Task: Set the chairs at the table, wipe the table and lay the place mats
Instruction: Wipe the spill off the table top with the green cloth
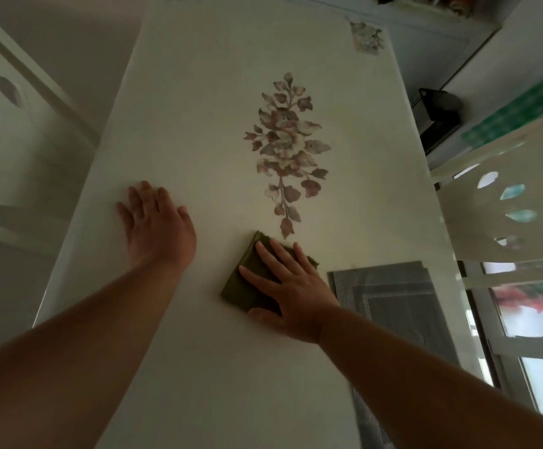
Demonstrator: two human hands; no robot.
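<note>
Wiping step. Your right hand (291,286), fingers spread flat, presses folded green cloth (247,280) on white table (199,92), frame centre. Left hand (157,226) open, palm braced on tabletop, grasping nothing. Keep even pressure, overlap strokes. Grey place mats (390,293) stacked lower right: wipe around them.

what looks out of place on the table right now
Nothing is spilled or damaged. The grey mats lie stacked at the table's right edge, not yet laid out. The right hand presses a green cloth.
</note>
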